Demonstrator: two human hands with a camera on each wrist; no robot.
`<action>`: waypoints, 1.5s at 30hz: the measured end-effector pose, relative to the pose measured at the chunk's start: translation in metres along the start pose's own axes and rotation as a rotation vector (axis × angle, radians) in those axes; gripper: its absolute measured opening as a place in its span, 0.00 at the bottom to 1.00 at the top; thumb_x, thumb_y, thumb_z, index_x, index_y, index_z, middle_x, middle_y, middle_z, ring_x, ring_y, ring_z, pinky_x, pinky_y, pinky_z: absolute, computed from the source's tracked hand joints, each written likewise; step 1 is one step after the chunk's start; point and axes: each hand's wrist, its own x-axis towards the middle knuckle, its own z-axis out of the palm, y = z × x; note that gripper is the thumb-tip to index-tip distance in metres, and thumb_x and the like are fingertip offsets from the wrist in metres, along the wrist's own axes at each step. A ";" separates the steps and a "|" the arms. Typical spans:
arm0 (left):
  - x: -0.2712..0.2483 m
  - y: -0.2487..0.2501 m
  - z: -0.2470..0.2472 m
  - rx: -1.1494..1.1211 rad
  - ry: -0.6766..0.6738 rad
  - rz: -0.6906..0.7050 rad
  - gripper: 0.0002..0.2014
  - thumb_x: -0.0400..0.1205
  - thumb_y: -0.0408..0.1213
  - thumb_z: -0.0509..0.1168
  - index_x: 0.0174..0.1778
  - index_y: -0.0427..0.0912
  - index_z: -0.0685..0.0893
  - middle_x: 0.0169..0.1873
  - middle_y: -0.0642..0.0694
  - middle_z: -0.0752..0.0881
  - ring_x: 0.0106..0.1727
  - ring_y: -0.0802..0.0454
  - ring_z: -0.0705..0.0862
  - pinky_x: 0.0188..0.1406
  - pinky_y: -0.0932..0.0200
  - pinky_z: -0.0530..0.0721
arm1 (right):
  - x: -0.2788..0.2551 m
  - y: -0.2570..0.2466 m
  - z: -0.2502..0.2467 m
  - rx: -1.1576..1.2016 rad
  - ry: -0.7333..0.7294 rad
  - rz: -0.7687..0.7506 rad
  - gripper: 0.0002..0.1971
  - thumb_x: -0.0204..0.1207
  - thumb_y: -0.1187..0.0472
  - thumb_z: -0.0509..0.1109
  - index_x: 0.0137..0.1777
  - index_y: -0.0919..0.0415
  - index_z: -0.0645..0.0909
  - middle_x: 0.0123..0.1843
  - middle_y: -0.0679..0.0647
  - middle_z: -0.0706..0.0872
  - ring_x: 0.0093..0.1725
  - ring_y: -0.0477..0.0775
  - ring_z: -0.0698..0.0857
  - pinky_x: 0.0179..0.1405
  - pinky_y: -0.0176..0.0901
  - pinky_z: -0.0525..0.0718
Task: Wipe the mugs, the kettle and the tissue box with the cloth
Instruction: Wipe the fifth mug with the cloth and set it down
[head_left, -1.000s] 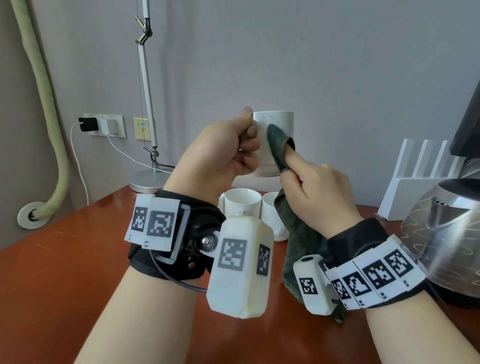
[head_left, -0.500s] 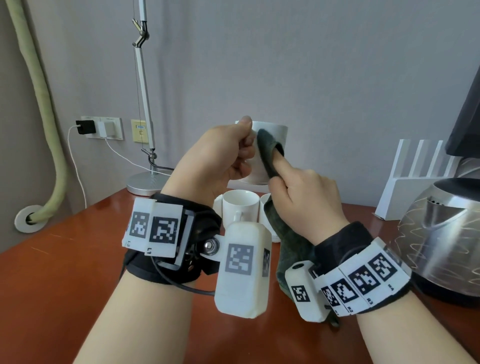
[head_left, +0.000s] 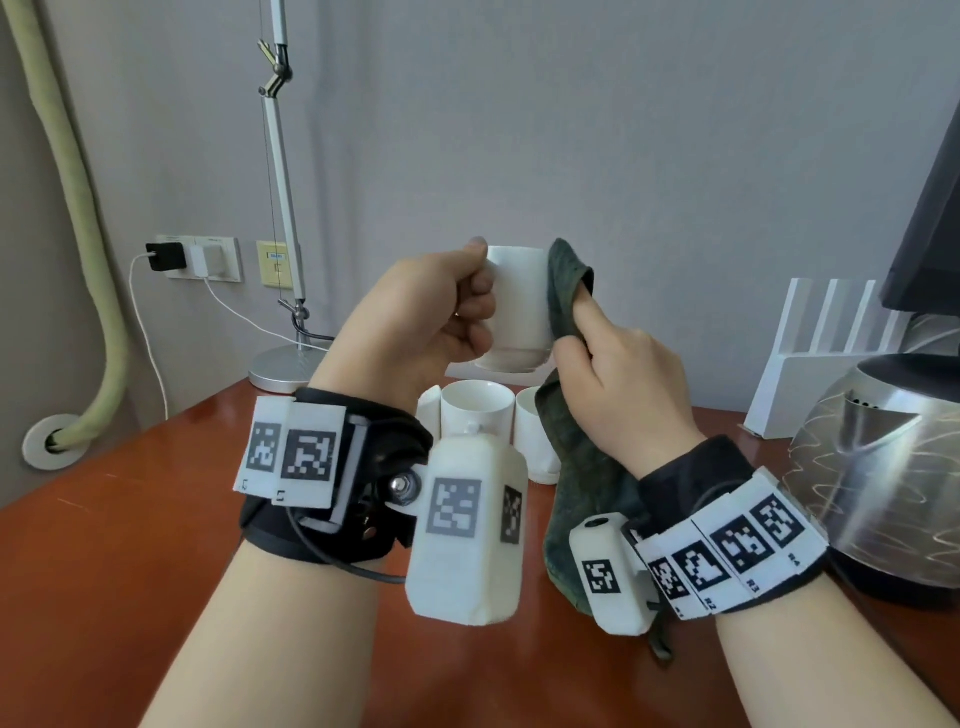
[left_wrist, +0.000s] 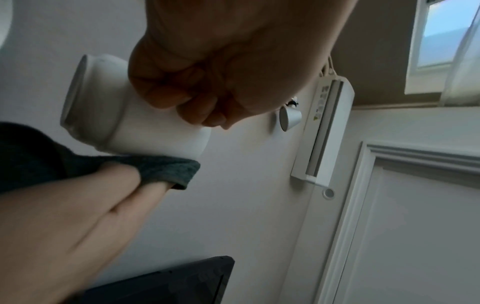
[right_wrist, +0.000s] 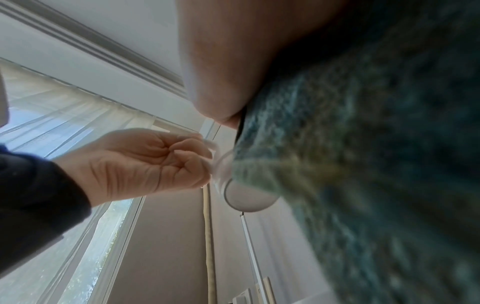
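Note:
My left hand (head_left: 441, 322) holds a white mug (head_left: 517, 306) up in the air above the table, fingers curled round its handle side, thumb on the rim. My right hand (head_left: 613, 374) grips a dark green cloth (head_left: 563, 291) and presses it with the forefinger against the mug's right side. In the left wrist view the mug (left_wrist: 135, 115) lies sideways under my fist with the cloth (left_wrist: 166, 168) against it. Two more white mugs (head_left: 478, 410) stand on the table below. The steel kettle (head_left: 883, 467) sits at the right.
A white slotted rack (head_left: 826, 358) stands behind the kettle, with a dark monitor (head_left: 930, 218) above it. A desk lamp (head_left: 283, 291) stands on its round base at the back left. The red-brown table (head_left: 130, 519) spreads left of my arms.
The cloth has slid from the mug's front round to its right side, and my right forefinger has moved right with it. The left hand keeps its hold on the mug.

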 end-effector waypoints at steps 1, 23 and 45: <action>0.000 0.001 -0.002 -0.048 -0.004 0.000 0.19 0.90 0.36 0.57 0.31 0.44 0.69 0.23 0.52 0.70 0.20 0.58 0.63 0.21 0.68 0.63 | 0.000 0.000 0.000 0.026 -0.012 -0.009 0.33 0.73 0.54 0.46 0.82 0.51 0.63 0.24 0.47 0.68 0.25 0.50 0.67 0.31 0.48 0.64; 0.006 0.001 -0.014 -0.247 -0.017 -0.037 0.17 0.88 0.35 0.56 0.32 0.44 0.65 0.21 0.52 0.67 0.21 0.57 0.60 0.21 0.67 0.61 | -0.010 -0.008 0.019 0.104 0.148 -0.275 0.25 0.67 0.57 0.53 0.57 0.47 0.87 0.19 0.50 0.61 0.21 0.56 0.61 0.23 0.37 0.64; 0.009 -0.005 -0.010 -0.622 -0.159 -0.017 0.21 0.87 0.37 0.56 0.25 0.43 0.67 0.23 0.51 0.62 0.22 0.57 0.60 0.28 0.66 0.57 | 0.000 -0.010 0.016 1.147 0.096 0.295 0.32 0.61 0.40 0.77 0.64 0.48 0.74 0.55 0.39 0.86 0.54 0.31 0.83 0.51 0.29 0.80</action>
